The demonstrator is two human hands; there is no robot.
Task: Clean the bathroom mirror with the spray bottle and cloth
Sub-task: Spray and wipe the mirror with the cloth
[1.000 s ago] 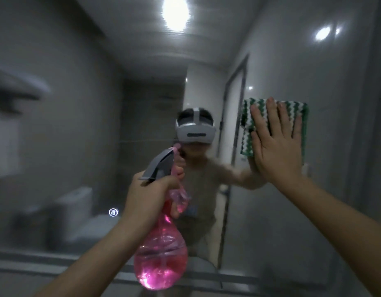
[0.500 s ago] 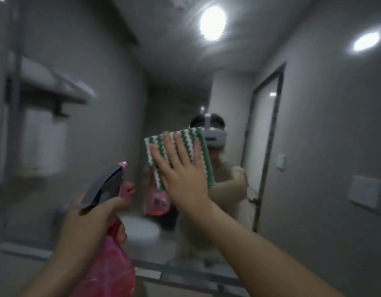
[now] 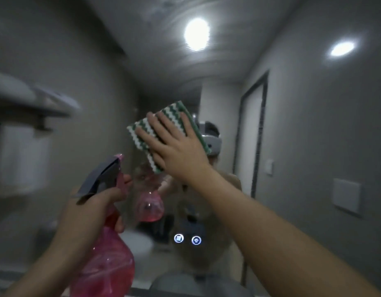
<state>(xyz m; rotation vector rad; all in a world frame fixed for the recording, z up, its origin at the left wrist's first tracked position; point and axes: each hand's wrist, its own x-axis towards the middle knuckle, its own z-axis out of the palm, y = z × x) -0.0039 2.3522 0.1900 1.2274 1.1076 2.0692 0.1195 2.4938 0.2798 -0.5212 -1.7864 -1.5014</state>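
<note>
Mirror (image 3: 313, 129) fills our view; our right hand (image 3: 174, 151) presses the green-and-white cloth (image 3: 142, 133) flat against it, fingers straight, while our left hand (image 3: 89, 211) grips the pink spray bottle (image 3: 104, 269).

- Your right hand (image 3: 174, 151) is covering the middle of the green-and-white cloth (image 3: 164, 123), so only its edges are showing.
- The spray bottle (image 3: 106, 249) is running off the bottom edge, and your left hand (image 3: 89, 213) is hiding its neck and trigger.
- The cloth is blocking most of the headset in your reflection (image 3: 211, 221).
- The shelf (image 3: 35, 101) at the left is smearing into blur, so you cannot tell what is lying on it.
</note>
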